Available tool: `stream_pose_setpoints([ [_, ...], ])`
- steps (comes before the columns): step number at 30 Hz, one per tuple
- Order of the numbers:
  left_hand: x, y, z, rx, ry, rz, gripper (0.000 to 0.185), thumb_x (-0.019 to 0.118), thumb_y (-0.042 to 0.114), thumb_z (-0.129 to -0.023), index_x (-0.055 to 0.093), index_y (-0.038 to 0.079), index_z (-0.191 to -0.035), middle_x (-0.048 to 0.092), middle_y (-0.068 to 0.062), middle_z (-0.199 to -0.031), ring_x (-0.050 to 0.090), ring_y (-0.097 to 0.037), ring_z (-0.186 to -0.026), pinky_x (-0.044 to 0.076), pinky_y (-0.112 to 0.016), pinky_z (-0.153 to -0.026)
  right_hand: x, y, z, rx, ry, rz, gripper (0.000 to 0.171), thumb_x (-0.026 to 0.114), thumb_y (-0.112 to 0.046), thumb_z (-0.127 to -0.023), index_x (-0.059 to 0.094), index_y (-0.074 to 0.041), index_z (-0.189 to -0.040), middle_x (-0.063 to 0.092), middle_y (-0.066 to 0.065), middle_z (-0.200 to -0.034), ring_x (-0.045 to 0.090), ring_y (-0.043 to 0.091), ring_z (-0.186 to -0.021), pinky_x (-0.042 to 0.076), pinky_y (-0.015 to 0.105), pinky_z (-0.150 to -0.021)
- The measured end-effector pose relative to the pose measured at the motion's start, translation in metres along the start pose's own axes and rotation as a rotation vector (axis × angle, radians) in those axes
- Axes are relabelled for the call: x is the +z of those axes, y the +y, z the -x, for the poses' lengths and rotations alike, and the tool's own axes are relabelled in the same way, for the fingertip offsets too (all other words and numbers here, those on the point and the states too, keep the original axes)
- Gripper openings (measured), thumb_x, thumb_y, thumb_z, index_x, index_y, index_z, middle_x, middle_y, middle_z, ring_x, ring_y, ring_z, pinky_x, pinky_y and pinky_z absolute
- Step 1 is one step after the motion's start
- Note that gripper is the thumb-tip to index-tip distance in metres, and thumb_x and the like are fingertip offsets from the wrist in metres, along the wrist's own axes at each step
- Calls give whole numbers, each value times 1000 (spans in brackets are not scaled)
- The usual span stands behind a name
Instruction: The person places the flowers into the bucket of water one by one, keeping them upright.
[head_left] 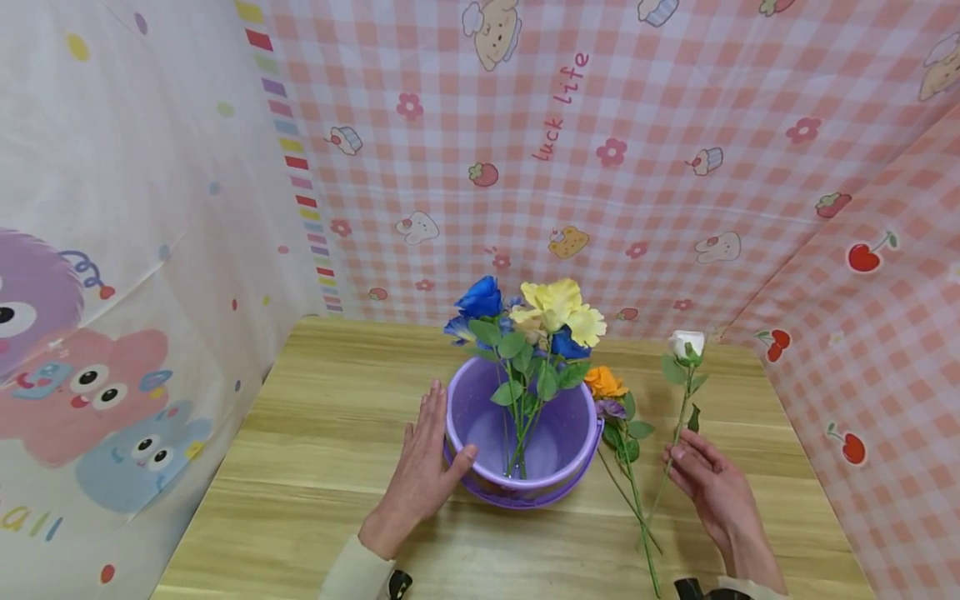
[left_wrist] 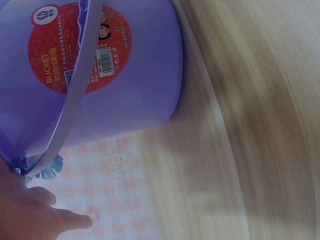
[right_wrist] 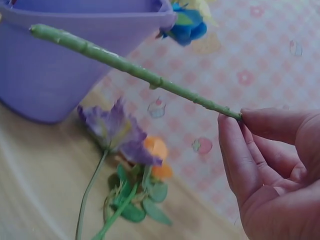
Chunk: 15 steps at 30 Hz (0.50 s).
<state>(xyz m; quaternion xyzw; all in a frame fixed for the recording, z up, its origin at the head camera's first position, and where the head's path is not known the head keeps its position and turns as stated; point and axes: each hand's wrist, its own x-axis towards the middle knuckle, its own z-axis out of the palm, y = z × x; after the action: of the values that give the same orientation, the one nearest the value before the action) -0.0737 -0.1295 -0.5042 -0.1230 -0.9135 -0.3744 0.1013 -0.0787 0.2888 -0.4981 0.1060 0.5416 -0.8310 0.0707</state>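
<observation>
A purple bucket (head_left: 463,417) stands mid-table with several blue and yellow flowers (head_left: 555,312) leaning in it. My left hand (head_left: 422,467) rests against the bucket's left side, fingers straight and thumb near the rim. In the left wrist view that hand (left_wrist: 35,210) is beside the bucket's handle (left_wrist: 75,95). My right hand (head_left: 716,492) pinches a white rose (head_left: 687,346) by its stem, bloom upward, to the right of the bucket. In the right wrist view, thumb and fingertips hold the green stem (right_wrist: 145,75), its cut end pointing toward the bucket (right_wrist: 45,65).
An orange flower (head_left: 603,382) and a purple flower (head_left: 611,408) lie on the wooden table (head_left: 337,400) between the bucket and my right hand, stems toward me. Pink checked cloth (head_left: 450,183) hangs behind the table; a white patterned cloth (head_left: 150,208) hangs at left.
</observation>
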Motion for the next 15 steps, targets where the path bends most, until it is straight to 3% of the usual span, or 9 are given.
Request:
stream_pose_setpoints([
  [5,0,0,0,14,13,-3,91,50,55,-101,9,8,-167,6,-11,-174,13,-41,-156,20,-77,-114,13,-9,2,-47,-7,-50,29,60,3,-102,72,-17,-118,74,1,-101,75,13,-96,60,24,-86],
  [15,0,1,1,1,0,-8,91,50,56,-101,8,10,-168,-1,-2,-174,9,-36,-157,19,-75,-115,39,-25,7,-158,-30,-143,29,58,6,-102,69,-11,-122,75,4,-100,75,15,-94,60,23,-84],
])
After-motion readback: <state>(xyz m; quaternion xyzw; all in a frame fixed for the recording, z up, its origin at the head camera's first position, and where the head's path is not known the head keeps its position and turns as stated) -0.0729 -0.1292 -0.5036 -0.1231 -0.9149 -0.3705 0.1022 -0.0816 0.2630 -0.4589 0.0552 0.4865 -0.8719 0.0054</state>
